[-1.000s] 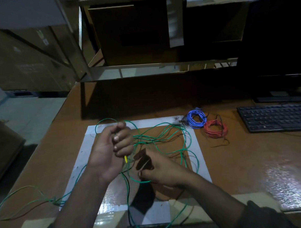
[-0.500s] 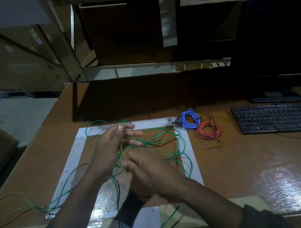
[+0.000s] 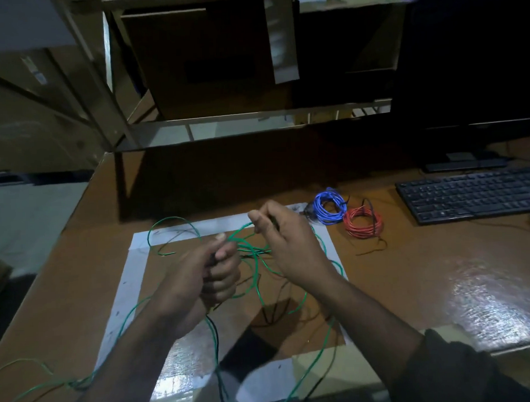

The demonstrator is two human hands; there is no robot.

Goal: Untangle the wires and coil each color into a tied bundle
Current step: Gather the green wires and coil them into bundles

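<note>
Green wire [image 3: 255, 270]: loose, looped over the taped square [image 3: 131, 265] and trailing off to my left; not yet coiled.
Left hand [image 3: 200, 278]: fist curled round the wire, anchoring it so loops can gather there.
Right hand [image 3: 285, 245]: raised, fingers pinching a strand, drawing it toward the fist, likely to feed the next turn.
Blue coil [image 3: 330, 207] and red coil [image 3: 363, 224]: bundled, touching, set aside by the keyboard [image 3: 470, 193] to stay out of the tangle.
Change: half a second ago my right hand lay lower, beneath the left; it has since lifted past it.
</note>
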